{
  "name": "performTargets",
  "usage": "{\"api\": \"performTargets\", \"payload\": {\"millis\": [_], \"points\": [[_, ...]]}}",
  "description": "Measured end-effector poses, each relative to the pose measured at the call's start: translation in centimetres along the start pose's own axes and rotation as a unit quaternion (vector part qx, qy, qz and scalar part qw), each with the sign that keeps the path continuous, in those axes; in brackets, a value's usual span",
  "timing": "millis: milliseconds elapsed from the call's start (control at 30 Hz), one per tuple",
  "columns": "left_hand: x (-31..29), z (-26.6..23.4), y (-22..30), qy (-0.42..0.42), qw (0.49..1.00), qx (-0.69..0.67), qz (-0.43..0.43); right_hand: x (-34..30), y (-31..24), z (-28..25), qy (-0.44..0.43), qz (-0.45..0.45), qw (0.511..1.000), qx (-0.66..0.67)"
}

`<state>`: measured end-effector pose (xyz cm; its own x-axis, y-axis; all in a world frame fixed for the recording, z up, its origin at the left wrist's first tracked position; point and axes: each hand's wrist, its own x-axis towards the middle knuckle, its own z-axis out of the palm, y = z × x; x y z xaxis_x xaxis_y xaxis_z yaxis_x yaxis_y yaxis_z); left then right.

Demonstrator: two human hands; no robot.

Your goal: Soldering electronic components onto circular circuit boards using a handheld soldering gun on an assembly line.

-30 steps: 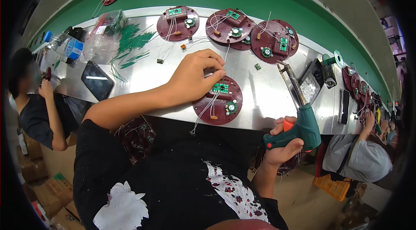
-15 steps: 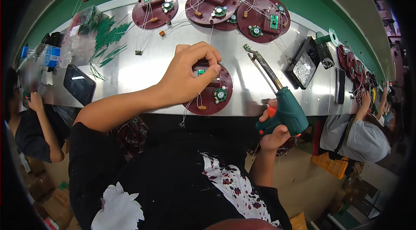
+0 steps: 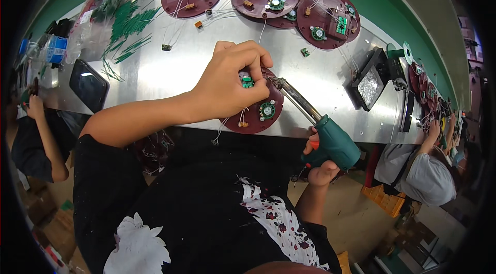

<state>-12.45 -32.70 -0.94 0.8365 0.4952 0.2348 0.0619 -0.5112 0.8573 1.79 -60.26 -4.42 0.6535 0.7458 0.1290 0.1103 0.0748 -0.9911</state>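
Observation:
Over a dark red round disc at the table's near edge, my left hand is closed in a pinch. Whatever is between its fingertips is hidden. A green circuit board shows beneath the fingers, with a small round speaker and thin wires on the same disc. My right hand grips a green soldering gun with a red trigger. Its long metal barrel points up and left, the tip close beside my left fingertips. Contact between tip and disc cannot be made out.
More wired discs line the far side. Green wire pieces, a phone and a plastic bag lie left. A black box of clear bits and a wire spool stand right. People work at both sides.
The soldering gun has moved left and its tip has come down to my left fingertips. A small green board near its former tip position now lies uncovered. My left hand keeps its pinch.

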Motion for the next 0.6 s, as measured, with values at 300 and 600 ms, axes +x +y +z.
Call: {"api": "performTargets", "payload": {"millis": [300, 600], "points": [[0.1, 0.3, 0.0, 0.006, 1.0, 0.006, -0.014, 0.7, 0.5, -0.4, -0.03, -0.036, 0.996, -0.073], [0.1, 0.2, 0.1, 0.006, 1.0, 0.012, -0.013, 0.3, 0.7, 0.2, 0.004, -0.029, 0.998, -0.049]]}}
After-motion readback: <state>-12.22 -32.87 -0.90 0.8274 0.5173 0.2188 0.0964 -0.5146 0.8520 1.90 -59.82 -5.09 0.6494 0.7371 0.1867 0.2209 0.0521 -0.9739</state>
